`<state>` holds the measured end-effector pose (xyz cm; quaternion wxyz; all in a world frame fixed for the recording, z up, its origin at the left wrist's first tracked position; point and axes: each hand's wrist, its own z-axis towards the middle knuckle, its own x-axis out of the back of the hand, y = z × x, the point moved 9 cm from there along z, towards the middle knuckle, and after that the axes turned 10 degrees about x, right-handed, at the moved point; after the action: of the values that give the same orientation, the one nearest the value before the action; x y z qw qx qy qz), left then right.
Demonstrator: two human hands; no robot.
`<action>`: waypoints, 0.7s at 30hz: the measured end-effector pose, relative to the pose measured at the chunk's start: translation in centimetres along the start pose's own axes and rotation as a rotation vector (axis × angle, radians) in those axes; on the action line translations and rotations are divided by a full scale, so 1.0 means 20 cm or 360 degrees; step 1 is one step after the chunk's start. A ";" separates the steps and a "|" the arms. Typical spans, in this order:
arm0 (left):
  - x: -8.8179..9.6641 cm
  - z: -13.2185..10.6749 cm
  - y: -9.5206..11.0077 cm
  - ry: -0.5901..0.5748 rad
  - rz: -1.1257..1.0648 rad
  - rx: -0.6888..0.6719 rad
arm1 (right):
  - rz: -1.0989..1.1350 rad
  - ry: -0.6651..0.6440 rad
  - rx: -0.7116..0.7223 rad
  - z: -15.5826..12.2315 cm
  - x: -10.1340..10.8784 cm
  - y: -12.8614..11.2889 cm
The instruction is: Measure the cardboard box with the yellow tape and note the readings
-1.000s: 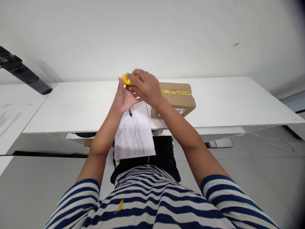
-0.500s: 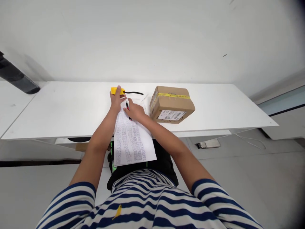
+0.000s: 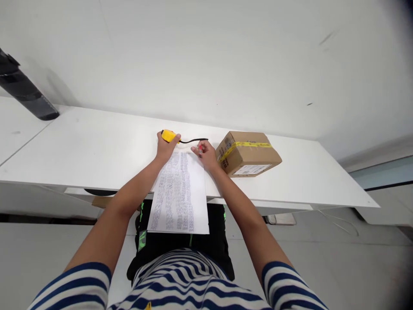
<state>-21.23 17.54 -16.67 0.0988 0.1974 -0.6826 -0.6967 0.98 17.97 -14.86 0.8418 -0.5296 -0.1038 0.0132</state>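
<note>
Pen (image 3: 200,149) had shifted R. over the written sheets (image 3: 179,198) since the earlier frame. Far L., dark cylinder (image 3: 27,88) stood on the worktop (image 3: 97,150), out of the way. L. hand (image 3: 165,148) gripped yellow tape measure (image 3: 169,136), prob. steadying it, black strap (image 3: 193,140) trailing R. Sheets overhung the edge, prob. for reach. R. hand (image 3: 207,156) pinched the pen nr. strap's end; taped box (image 3: 254,156) just beside limited room R.

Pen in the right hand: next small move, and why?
Probably bring the pen in over the paper: the right hand holds it near the paper's far right corner, while the left hand grips the yellow tape measure.
</note>
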 end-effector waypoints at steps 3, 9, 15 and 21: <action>0.01 0.01 -0.01 -0.0008 0.0008 0.0033 | -0.0279 0.0075 0.0177 -0.03 0.04 -0.03; 0.00 0.03 -0.02 -0.0010 -0.0009 -0.0029 | 0.0011 -0.0030 -0.0036 -0.03 -0.05 0.08; -0.03 0.00 0.01 -0.0063 0.0067 -0.0066 | -0.0223 0.0071 -0.0178 -0.04 -0.02 0.08; -0.06 -0.04 0.04 -0.0107 0.0208 -0.0111 | -0.0256 0.0009 -0.0186 -0.02 -0.03 0.11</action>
<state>-20.00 17.20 -15.62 0.1279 0.1251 -0.6723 -0.7184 0.66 18.44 -17.03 0.8081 -0.5678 -0.1442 -0.0619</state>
